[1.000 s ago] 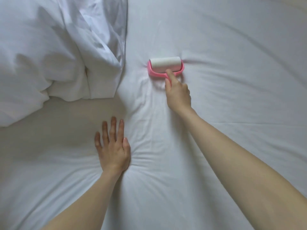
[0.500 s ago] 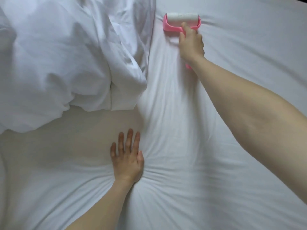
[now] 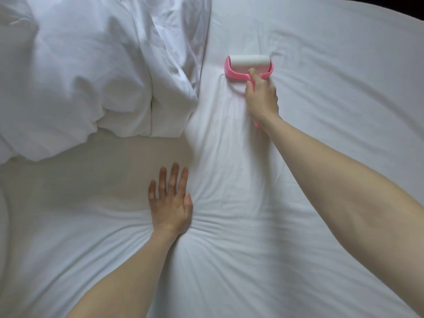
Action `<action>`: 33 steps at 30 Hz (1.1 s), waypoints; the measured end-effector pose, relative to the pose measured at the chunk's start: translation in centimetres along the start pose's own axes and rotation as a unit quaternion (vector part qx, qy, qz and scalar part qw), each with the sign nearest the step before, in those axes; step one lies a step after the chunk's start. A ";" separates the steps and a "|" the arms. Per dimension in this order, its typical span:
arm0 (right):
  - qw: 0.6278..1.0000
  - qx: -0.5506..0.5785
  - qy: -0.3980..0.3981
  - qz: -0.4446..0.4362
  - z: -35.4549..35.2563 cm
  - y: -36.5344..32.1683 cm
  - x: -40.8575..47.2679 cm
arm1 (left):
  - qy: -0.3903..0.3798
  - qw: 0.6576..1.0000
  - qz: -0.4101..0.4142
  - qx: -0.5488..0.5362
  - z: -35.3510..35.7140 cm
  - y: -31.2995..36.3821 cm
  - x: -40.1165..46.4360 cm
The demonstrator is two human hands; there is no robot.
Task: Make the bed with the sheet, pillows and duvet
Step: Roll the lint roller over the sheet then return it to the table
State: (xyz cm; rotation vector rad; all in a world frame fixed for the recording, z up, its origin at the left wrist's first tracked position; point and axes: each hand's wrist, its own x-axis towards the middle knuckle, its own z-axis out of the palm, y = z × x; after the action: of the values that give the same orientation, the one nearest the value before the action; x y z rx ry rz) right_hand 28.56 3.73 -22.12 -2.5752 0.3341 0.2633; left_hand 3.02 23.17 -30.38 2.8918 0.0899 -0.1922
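Observation:
A white sheet (image 3: 321, 111) covers the bed and fills most of the view. My left hand (image 3: 171, 203) lies flat on it with fingers straight, pressing down so creases fan out from the palm. My right hand (image 3: 261, 97) grips the handle of a pink lint roller (image 3: 249, 65), whose white roll rests on the sheet further up the bed. The end of the pink handle pokes out below my wrist. A bunched white duvet (image 3: 80, 76) is heaped at the upper left.
The duvet's folded edge (image 3: 202, 65) lies close to the left of the roller. A dark strip beyond the bed's far edge (image 3: 410, 8) shows at the top right corner.
The roller went up the sheet away from me, then came back toward me. My left hand has kept pressing the same spot.

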 end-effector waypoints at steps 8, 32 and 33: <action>0.998 0.039 -0.011 0.037 -0.4 3.1 -9.0 | 0.010 1.000 0.005 0.010 -0.5 0.3 -0.2; 0.991 -0.027 -0.087 0.102 -0.5 21.4 -54.8 | -0.060 0.982 0.051 -0.170 -4.4 7.1 -29.1; 0.990 -0.028 -0.086 0.105 -0.6 21.9 -56.2 | -0.067 0.983 0.044 -0.163 -4.4 7.3 -30.3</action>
State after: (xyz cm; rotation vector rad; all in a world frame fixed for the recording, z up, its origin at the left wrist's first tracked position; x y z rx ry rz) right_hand -31.04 -4.42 -17.97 -2.5502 0.5397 0.5745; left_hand -25.85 15.79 -20.25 2.5437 -0.0278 -0.3242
